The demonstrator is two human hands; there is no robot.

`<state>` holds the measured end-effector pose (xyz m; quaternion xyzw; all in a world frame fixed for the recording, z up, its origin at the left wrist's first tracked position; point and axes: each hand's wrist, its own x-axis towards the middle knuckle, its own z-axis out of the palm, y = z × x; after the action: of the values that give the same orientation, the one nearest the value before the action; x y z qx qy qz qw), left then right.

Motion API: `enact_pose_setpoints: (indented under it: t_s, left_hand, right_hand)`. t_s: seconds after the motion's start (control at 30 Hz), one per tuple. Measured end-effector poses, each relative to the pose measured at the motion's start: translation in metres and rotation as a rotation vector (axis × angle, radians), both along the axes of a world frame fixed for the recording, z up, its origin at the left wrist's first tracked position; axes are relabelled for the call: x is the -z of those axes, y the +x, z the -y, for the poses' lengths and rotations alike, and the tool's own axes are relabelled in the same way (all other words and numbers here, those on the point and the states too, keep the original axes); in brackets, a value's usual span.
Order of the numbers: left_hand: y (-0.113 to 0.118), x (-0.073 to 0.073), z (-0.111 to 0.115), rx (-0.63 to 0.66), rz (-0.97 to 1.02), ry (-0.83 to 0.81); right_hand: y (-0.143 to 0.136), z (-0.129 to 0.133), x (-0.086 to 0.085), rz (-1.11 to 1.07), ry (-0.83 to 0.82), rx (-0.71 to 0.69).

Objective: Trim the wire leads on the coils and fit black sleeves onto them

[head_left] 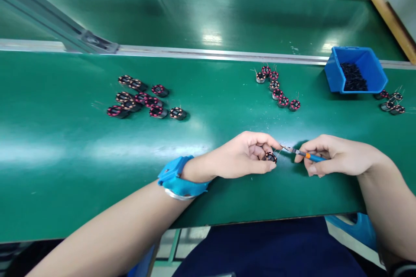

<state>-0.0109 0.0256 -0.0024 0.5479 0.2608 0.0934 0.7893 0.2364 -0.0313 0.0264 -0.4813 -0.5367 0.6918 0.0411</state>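
Observation:
My left hand, with a blue strap on its wrist, holds a small ring-shaped wound coil between thumb and fingers. Thin wires stick out of the coil toward the right. My right hand grips a slim tool with a blue handle and an orange band. The tool's metal tip points left and lies close to the wires and my left index fingertip. Whether the tip touches a wire is too small to tell.
Several coils stand in a group at the left, more in a line beyond my hands, others at the far right. A blue bin holds small black pieces. A metal rail crosses behind.

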Motion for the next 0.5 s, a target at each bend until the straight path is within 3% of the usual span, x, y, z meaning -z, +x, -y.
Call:
enact_pose_setpoints:
  t_s: [0.3,0.5]
  left_hand:
    - [-0.0003,0.0016,0.0003,-0.003,0.045,-0.048]
    - [-0.0005,0.0026,-0.0006,0.001,0.012,0.022]
  right_hand:
    - [-0.0004,-0.0007,0.0001,0.072,0.05,-0.049]
    - [-0.0001,-0.0002,0.0019,0.061,0.081,-0.02]
